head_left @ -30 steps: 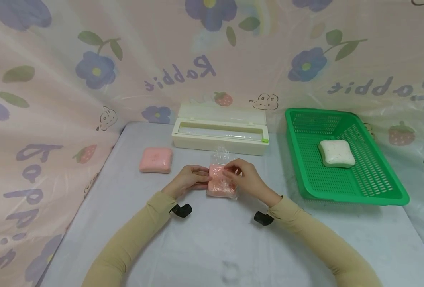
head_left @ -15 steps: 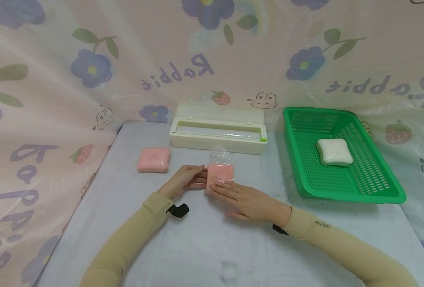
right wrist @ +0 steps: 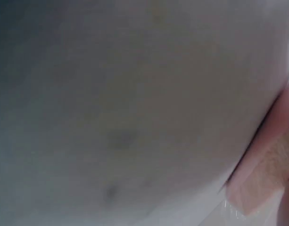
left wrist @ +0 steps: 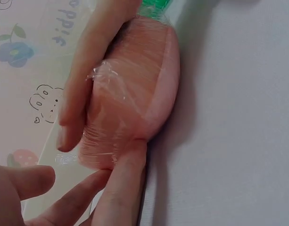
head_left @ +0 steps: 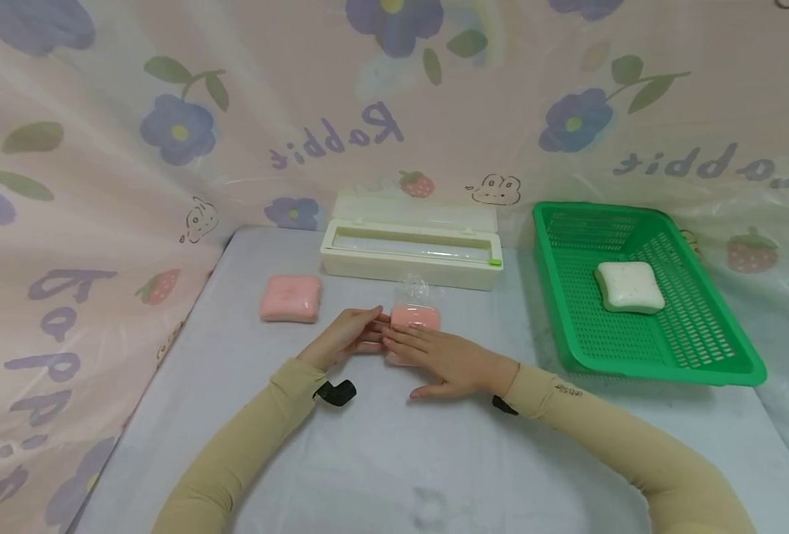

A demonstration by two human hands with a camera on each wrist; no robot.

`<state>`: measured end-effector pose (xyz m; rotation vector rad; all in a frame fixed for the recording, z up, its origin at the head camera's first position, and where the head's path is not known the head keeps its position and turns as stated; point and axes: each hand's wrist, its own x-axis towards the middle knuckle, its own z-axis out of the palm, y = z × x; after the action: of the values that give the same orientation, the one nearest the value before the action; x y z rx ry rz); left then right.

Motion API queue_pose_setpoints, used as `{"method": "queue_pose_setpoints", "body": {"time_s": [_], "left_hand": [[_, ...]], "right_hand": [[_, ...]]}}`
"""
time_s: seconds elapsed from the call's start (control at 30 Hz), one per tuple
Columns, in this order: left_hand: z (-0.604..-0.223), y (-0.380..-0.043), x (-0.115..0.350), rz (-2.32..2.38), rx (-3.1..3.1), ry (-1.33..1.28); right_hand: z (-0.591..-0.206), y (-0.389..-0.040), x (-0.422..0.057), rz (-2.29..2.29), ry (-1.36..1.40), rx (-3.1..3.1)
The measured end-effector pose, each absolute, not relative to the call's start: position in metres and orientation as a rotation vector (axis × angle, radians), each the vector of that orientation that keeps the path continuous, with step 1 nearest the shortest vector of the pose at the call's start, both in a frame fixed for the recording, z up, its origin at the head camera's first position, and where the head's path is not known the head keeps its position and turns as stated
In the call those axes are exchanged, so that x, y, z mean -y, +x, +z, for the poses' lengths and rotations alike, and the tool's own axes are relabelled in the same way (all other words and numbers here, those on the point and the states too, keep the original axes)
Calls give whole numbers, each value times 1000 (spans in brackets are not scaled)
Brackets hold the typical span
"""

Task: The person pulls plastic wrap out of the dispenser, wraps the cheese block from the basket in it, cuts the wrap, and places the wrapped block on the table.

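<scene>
A pink soap bar (head_left: pixel 416 315) covered in clear plastic film lies mid-table in the head view, a loose film flap (head_left: pixel 414 288) sticking out beyond its far edge. My right hand (head_left: pixel 453 362) lies flat across the near part of the bar, fingers straight and together, hiding much of it. From the left side, fingertips of my left hand (head_left: pixel 342 337) touch the bar, the fingers extended. The left wrist view shows the film creased over the wrapped bar (left wrist: pixel 130 70), with left fingers at its end. Only a corner of the bar (right wrist: pixel 257 188) appears in the right wrist view.
An unwrapped pink soap bar (head_left: pixel 291 298) lies at left. Behind the hands stands a white cling film box (head_left: pixel 408 268) with its lid up and a roll inside. At right, a green basket (head_left: pixel 571 334) holds a white soap bar (head_left: pixel 629 287).
My right hand has gone from pinching film on top of the bar to lying flat across it, sliding slightly left toward the left fingertips. My left hand stays at the bar's left side.
</scene>
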<state>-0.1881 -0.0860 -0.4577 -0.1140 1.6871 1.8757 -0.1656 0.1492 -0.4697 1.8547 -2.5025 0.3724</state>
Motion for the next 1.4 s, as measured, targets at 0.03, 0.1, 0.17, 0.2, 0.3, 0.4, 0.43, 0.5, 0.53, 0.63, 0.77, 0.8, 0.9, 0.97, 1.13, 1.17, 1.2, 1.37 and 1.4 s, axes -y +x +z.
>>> {"method": "queue_pose_setpoints", "body": {"time_s": [0.03,0.1,0.17,0.2,0.3,0.4,0.43,0.5,0.53,0.63,0.77,0.8,0.9,0.97,1.13,1.17,1.2,1.37,1.4], "left_hand": [[-457,-188,85,1876,-1683,-118],[-457,-189,84,1875,-1680,-123],[-457,-190,82,1871,-1680,-123],[-457,-190,82,1871,-1681,-121],[-457,-191,81,1870,-1673,-109],[-457,-191,81,1860,-1661,-91],[-457,-192,81,1856,-1656,-87],[-458,-193,82,1851,-1647,-101],[-458,-194,83,1850,-1656,-111],[-458,-198,88,1871,-1662,-162],[-451,-201,92,1896,-1662,-199],[-448,-201,93,1894,-1661,-191],[-442,-201,91,1884,-1642,-150],[-440,-201,88,1872,-1621,-127],[-441,-200,81,1868,-1619,-132],[-441,-198,79,1879,-1626,-141],[-440,-195,78,1897,-1628,-150],[-431,-167,67,1971,-1580,-109],[-429,-159,65,1954,-1576,-77]], "right_hand": [[-470,-166,-150,392,1852,2520],[-470,-166,-150,435,1848,2549],[-467,-166,-151,477,1851,2571],[-466,-166,-151,507,1855,2585],[-459,-164,-153,773,1814,2676],[-450,-160,-159,1294,1548,2746],[-446,-158,-162,1473,1393,2739],[-439,-152,-169,1742,1046,2674],[-435,-148,-174,1793,894,2643],[-427,-134,-183,1941,494,2600],[-424,-114,-184,2144,263,2585],[-425,-110,-182,2190,250,2580],[-429,-104,-173,2306,242,2548],[-431,-102,-167,2375,237,2528],[-431,-103,-159,2501,192,2490],[-429,-104,-159,2503,192,2493],[-428,-106,-160,2500,170,2500],[-421,-129,-177,2419,106,2580],[-421,-135,-182,2415,94,2588]]}}
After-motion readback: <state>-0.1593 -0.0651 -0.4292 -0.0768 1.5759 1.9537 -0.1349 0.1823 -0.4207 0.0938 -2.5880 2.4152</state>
